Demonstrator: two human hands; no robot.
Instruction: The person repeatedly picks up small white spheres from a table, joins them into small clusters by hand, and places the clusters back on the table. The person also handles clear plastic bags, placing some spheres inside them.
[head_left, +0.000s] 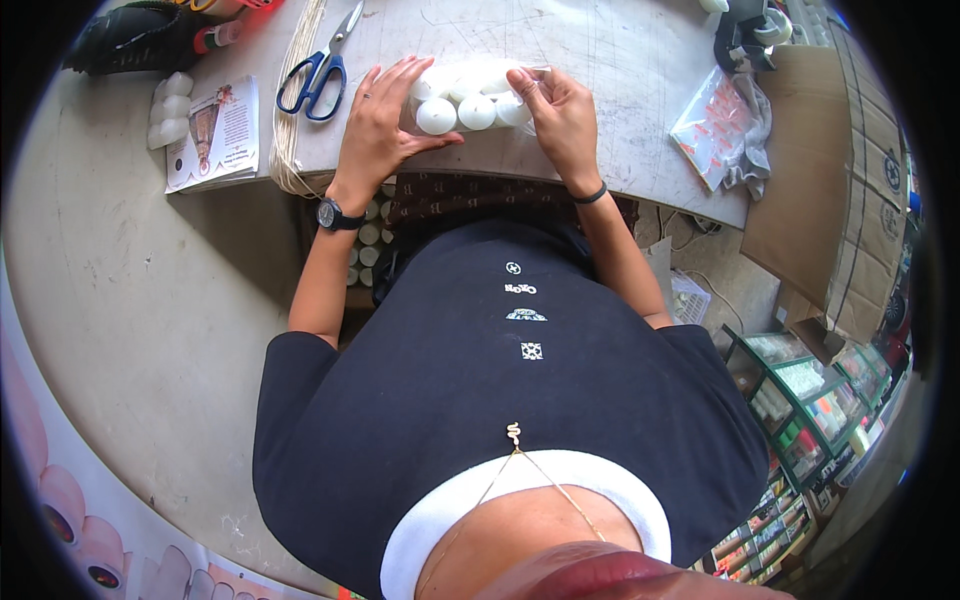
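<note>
A clear plastic pack of white candles (476,112), their round ends facing me, is held between my two hands at the table's near edge. My left hand (385,118) wraps its left end, fingers over the top and thumb stretched along the underside. At the right end, my right hand (562,112) pinches the plastic wrap between thumb and curled fingers. Blue-handled scissors (322,82) lie just left of my left hand, beside a long bundle of cream wick string (287,150) that hangs over the edge.
On the left, a second pack of white candles (170,110) rests beside a printed booklet stack (212,135). A black bag (135,38) sits behind. To the right are a tape dispenser (745,40), a plastic packet (712,130) and a large cardboard box (800,170).
</note>
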